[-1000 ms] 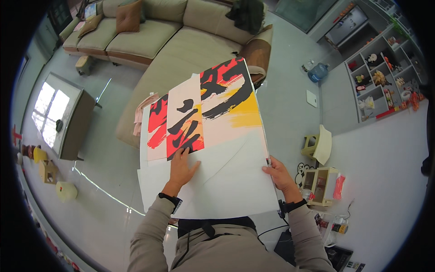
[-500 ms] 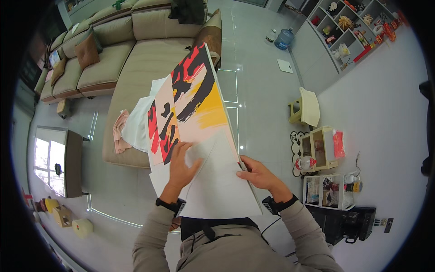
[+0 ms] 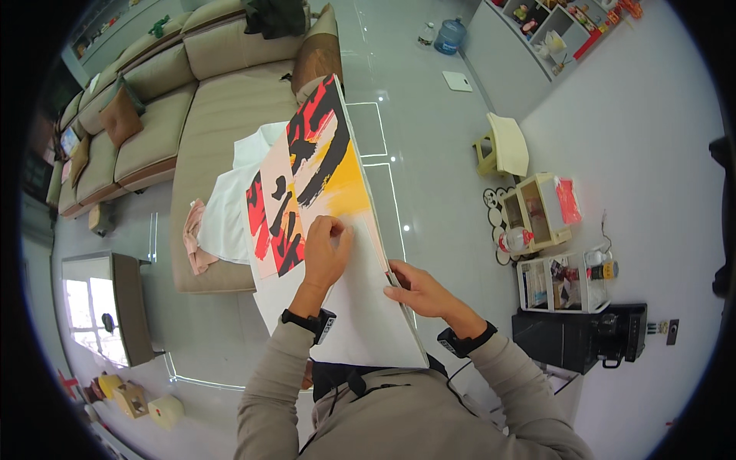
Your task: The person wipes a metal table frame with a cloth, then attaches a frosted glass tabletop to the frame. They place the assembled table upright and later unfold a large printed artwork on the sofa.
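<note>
A large, flat, layered paper piece (image 3: 349, 184) slants up in front of me. Its upper part carries black brush strokes on red, yellow and pale pink, and its lower part (image 3: 368, 330) is plain white. Against the middle of it, where print meets white, rests my left hand (image 3: 326, 253), fingers curled together. What they pinch, if anything, is hidden. My right hand (image 3: 423, 291) grips the right edge, thumb on the white face and fingers behind.
Beyond the paper stands a beige sofa (image 3: 222, 115) with a white garment (image 3: 226, 207) and a pink cloth (image 3: 197, 241) on it. A glossy low cabinet (image 3: 100, 307) is at left. To the right are a cream stool (image 3: 506, 146), small shelves (image 3: 537, 284) and a black appliance (image 3: 583, 337).
My left hand has slid up the paper, its spread fingers now curled together. The right hand keeps its grip on the edge. The view has shifted, with the room turned slightly.
</note>
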A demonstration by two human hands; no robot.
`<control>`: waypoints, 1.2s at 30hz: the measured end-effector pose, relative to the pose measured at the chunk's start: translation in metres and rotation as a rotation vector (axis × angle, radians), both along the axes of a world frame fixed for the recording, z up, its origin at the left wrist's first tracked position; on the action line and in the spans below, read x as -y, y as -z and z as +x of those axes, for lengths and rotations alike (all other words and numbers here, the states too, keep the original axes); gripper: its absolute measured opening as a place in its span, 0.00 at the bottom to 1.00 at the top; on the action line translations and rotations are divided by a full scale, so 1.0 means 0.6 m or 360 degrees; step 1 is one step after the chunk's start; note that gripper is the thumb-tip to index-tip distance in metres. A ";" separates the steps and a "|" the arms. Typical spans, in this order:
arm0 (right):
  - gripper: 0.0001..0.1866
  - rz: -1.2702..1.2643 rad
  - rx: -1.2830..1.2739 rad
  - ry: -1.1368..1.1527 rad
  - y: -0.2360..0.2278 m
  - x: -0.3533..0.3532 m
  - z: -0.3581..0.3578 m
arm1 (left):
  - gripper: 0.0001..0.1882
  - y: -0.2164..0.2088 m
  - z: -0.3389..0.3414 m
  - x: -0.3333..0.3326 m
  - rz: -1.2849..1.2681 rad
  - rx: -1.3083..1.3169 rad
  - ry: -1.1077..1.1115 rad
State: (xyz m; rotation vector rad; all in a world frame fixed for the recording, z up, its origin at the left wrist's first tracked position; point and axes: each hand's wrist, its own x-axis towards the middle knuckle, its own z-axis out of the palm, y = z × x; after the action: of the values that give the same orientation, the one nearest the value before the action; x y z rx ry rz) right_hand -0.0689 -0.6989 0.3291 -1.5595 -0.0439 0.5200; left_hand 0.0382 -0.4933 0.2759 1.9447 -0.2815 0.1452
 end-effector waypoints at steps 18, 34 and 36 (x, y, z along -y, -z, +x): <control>0.21 -0.0436 0.0016 0.0291 0.009 -0.046 -0.001 | 0.08 0.020 0.017 -0.014 -0.0043 -0.0080 0.0084; 0.15 -0.0503 -0.0059 0.0631 0.068 0.023 0.013 | 0.21 0.373 -0.105 -0.267 0.0384 -0.0464 -0.0713; 0.15 -0.0431 -0.0061 0.0704 0.071 0.051 0.014 | 0.28 0.466 -0.169 -0.366 0.0708 -0.0790 -0.0866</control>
State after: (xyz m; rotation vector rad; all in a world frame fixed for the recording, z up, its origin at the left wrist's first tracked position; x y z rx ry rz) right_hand -0.0605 -0.7298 0.2866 -1.7563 0.4077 0.2088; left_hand -0.0633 -0.2737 -0.0034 2.3788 0.5957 -0.0574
